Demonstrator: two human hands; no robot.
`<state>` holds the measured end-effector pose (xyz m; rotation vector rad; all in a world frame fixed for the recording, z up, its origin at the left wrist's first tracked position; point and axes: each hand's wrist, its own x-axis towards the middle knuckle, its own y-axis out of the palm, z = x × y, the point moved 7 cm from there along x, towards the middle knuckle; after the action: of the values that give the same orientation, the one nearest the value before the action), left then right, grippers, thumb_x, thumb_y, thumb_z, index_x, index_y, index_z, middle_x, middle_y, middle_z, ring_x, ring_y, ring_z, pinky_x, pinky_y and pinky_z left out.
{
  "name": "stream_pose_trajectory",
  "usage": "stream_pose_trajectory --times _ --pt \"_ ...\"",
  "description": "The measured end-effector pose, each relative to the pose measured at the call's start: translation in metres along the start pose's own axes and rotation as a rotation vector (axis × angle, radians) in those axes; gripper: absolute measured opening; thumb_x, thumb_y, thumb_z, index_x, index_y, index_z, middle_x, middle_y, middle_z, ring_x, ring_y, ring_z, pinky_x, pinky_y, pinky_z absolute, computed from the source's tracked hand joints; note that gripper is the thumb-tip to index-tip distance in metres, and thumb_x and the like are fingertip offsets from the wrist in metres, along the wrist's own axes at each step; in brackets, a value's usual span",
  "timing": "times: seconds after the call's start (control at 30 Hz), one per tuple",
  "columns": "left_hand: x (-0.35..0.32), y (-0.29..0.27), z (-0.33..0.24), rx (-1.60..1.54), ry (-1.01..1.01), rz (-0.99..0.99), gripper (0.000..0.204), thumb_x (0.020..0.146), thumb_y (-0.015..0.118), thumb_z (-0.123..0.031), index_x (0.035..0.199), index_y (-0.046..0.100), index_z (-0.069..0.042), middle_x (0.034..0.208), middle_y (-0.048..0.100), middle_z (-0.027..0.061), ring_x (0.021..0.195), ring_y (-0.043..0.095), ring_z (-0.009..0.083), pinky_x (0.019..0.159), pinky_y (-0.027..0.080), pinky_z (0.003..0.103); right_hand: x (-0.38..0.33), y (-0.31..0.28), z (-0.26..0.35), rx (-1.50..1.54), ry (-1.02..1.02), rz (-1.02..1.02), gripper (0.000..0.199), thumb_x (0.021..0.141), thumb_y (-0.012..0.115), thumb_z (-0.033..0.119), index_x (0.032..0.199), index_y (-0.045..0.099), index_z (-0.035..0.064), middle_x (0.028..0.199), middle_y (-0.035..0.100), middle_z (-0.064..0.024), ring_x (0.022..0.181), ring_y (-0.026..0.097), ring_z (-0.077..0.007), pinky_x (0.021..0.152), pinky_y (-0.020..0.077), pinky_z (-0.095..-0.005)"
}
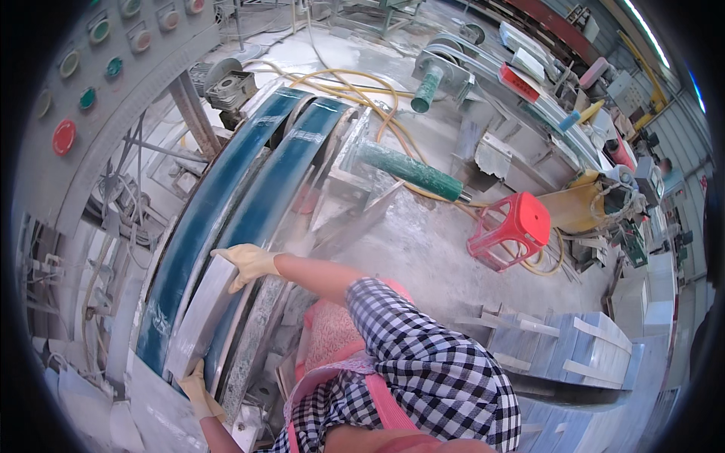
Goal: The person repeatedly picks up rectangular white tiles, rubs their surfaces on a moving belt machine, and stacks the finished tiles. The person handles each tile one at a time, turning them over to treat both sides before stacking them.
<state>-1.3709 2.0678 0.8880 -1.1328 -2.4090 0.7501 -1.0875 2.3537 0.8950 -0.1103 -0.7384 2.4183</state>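
Fingers of your gloved right hand (245,262) curl over the far end of the pale stone slab (202,315); your left hand (198,386) grips its near end. It lies between 2 blue rails (249,189), seemingly not yet fed forward.

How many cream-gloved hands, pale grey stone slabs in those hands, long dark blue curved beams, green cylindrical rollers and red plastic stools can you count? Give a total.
Cream-gloved hands: 2 (left, right)
Pale grey stone slab in their grip: 1
Long dark blue curved beams: 2
Green cylindrical rollers: 2
Red plastic stool: 1
Total: 8
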Motion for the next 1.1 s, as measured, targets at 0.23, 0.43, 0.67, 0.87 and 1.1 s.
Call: stream_pose_trajectory --times 0.23,0.43,0.67,0.87,1.1 --pt "0.003 0.002 0.039 0.062 -0.143 -0.103 0.064 0.071 0.090 -0.007 0.125 0.059 0.008 0.121 0.066 0.0202 0.106 0.064 0.0292 0.095 0.050 0.037 0.003 0.002 -0.001 0.180 0.017 0.004 0.074 0.058 0.094 0.033 0.119 0.059 0.0068 0.112 0.066 -0.0174 0.108 0.063 -0.0349 0.093 0.0494 -0.0399" --pt "0.008 0.006 0.047 0.178 -0.165 -0.084 0.082 0.064 0.096 -0.020 0.131 0.056 0.004 0.127 0.064 0.0189 0.113 0.062 0.0292 0.099 0.049 0.037 0.006 -0.005 0.000 -0.029 -0.019 -0.099 0.069 0.055 0.097 0.026 0.110 0.061 0.0052 0.102 0.069 -0.0156 0.098 0.067 -0.0345 0.086 0.0522 -0.0393" --pt "0.013 0.005 0.038 0.252 -0.151 -0.014 0.082 0.065 0.093 -0.026 0.132 0.056 0.003 0.129 0.063 0.0228 0.117 0.061 0.0347 0.100 0.047 0.039 -0.007 -0.018 0.030 -0.078 0.115 0.010 0.073 0.059 0.096 0.033 0.112 0.059 0.0002 0.104 0.070 -0.0201 0.102 0.067 -0.0345 0.087 0.0518 -0.0382" --pt "0.012 0.003 -0.038 -0.199 -0.264 0.508 0.082 0.065 0.088 -0.017 0.136 0.054 0.004 0.129 0.063 0.0191 0.118 0.060 0.0320 0.104 0.046 0.037 -0.072 -0.035 0.069 0.039 0.266 -0.051 0.079 0.071 0.086 0.050 0.124 0.059 -0.0030 0.110 0.069 -0.0226 0.108 0.065 -0.0362 0.091 0.0510 -0.0397" --pt "-0.126 0.076 -0.190 -0.513 -0.385 0.867 0.070 0.083 0.070 -0.019 0.145 0.043 0.003 0.137 0.057 0.0147 0.124 0.056 0.0236 0.105 0.043 0.035 -0.295 -0.046 0.017 0.894 0.641 -0.316 0.059 0.087 0.075 0.038 0.132 0.062 0.0016 0.125 0.067 -0.0143 0.112 0.063 -0.0213 0.098 0.0479 -0.0336"
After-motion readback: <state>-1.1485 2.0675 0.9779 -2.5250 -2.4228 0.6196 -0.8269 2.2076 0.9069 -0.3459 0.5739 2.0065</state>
